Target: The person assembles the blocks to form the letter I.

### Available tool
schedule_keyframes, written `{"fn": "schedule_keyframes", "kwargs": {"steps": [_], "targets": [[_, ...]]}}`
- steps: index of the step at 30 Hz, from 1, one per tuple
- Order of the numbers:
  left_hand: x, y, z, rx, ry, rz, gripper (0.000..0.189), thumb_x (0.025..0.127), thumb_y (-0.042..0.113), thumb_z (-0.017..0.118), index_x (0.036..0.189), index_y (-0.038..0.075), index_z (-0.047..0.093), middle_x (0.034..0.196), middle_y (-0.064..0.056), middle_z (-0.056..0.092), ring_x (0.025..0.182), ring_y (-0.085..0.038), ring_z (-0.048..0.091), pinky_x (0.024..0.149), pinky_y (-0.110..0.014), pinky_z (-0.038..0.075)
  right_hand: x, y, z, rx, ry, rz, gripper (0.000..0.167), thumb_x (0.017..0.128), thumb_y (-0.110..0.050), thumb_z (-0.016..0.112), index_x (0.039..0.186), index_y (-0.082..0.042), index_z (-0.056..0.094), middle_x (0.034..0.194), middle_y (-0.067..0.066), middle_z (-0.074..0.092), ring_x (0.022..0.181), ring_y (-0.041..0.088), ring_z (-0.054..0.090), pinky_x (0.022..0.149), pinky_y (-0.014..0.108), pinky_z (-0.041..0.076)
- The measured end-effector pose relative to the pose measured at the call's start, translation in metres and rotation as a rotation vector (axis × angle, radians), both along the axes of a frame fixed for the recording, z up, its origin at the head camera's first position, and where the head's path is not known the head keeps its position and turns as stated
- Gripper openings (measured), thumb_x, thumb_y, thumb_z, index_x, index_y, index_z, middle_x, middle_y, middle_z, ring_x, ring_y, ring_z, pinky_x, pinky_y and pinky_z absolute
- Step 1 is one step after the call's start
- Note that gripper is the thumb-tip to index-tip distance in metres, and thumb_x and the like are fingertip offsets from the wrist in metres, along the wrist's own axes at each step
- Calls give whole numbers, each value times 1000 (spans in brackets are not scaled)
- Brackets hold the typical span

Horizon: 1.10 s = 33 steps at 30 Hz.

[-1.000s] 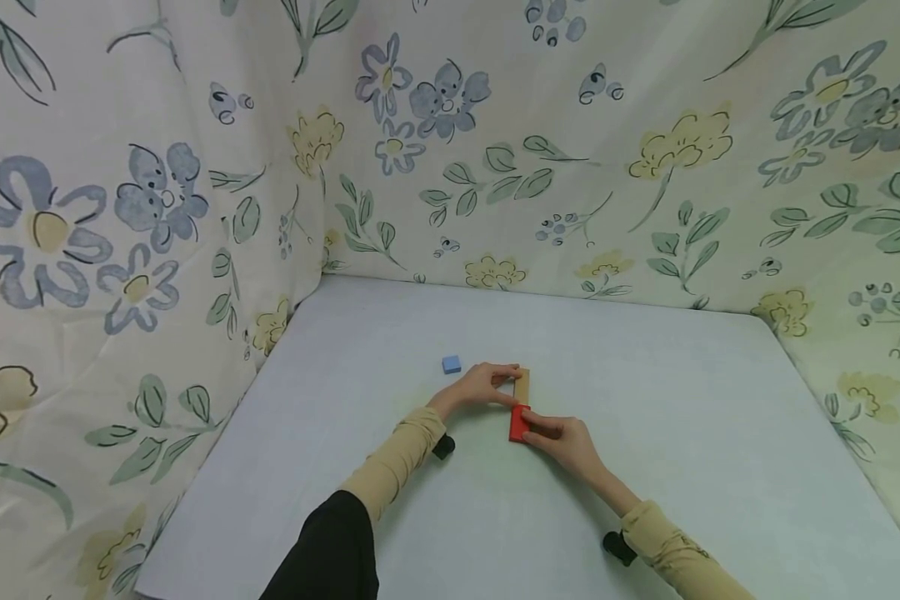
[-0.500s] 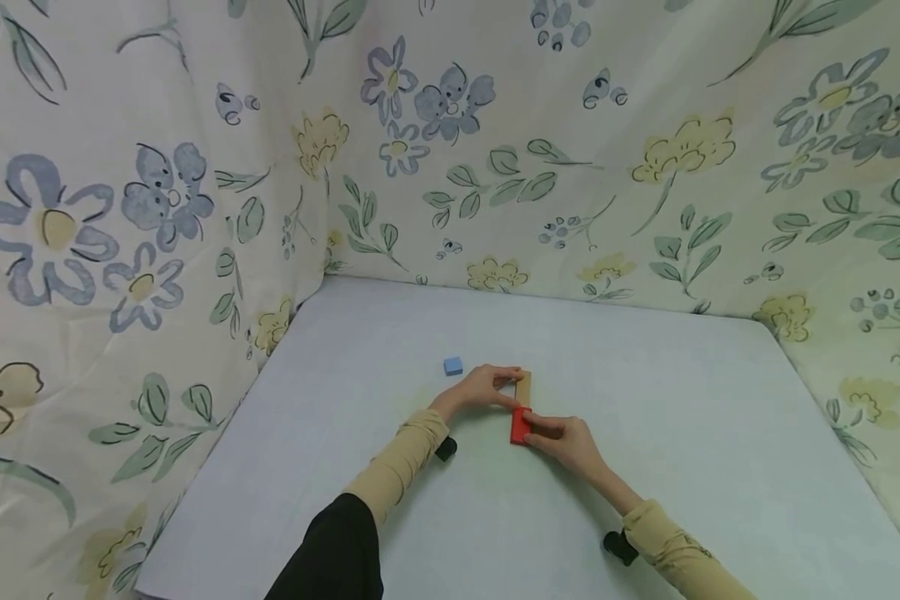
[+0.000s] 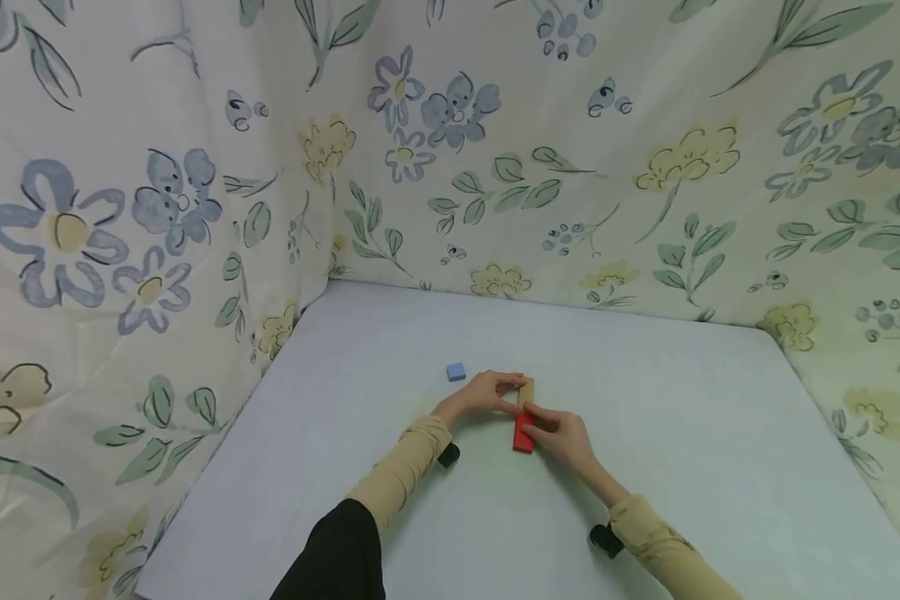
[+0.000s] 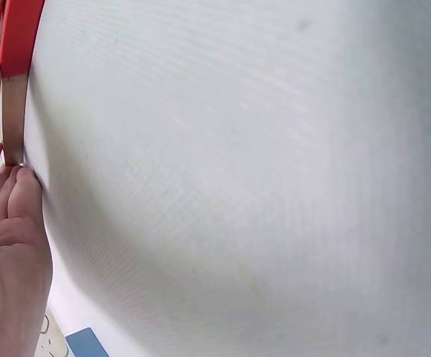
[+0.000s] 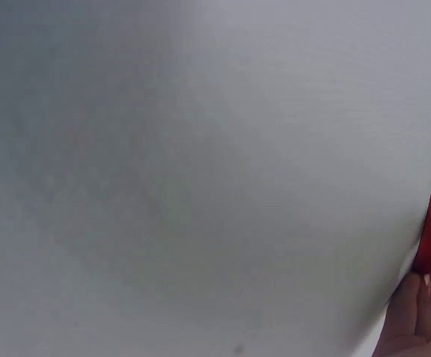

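Right hand [image 3: 566, 437] edges forward along the red block [image 3: 522, 440], pinching it now by the join, while the left hand [image 3: 483, 392] pinches the wooden block [image 3: 527, 392] touching it end to end on the tabletop [image 3: 682, 467], apparently keeping both aligned.

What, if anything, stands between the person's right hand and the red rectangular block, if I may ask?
Nothing visible does: the right hand touches the red rectangular block directly. The tan, wood-coloured rectangular block meets its far end, leaving that contact unobstructed.
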<state>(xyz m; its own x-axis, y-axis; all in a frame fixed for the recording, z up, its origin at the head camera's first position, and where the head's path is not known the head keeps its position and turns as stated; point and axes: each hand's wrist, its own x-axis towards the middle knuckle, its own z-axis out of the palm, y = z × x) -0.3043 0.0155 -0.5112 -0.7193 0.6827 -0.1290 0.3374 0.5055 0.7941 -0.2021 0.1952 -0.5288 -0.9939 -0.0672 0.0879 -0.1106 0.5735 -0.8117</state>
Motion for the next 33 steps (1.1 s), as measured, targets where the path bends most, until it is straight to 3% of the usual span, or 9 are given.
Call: {"fn": "schedule_keyframes", "kwargs": {"steps": [10,16,27,33], "targets": [[-2,2,1,-20,26,-21,64,82,23,75,139,14,49,148,1,43,138,-12,38,112,-25,34,-2,5,1,-45,7,36,42,82,-16,74,122,-10,65,121,10,65,113,26,62,90,40,53],[-1,0,2,-19,5,-20,69,82,23,75,143,15,43,149,1,42,137,-12,39,110,-25,36,-4,5,1,-39,-14,52,42,82,-17,74,122,-10,64,121,7,65,115,24,61,93,41,51],[-1,1,-1,-26,3,-18,71,83,25,74,145,16,40,150,2,40,138,-12,38,110,-24,36,-6,6,-1,-39,-9,63,42,82,-19,74,122,-10,65,121,6,66,114,22,61,88,20,50],[0,0,-2,-19,-6,-15,71,83,25,74,145,17,40,151,2,39,138,-10,37,112,-25,35,-6,6,-2,-28,-24,52,42,82,-20,74,122,-12,65,121,5,66,115,21,61,90,23,51]]}}
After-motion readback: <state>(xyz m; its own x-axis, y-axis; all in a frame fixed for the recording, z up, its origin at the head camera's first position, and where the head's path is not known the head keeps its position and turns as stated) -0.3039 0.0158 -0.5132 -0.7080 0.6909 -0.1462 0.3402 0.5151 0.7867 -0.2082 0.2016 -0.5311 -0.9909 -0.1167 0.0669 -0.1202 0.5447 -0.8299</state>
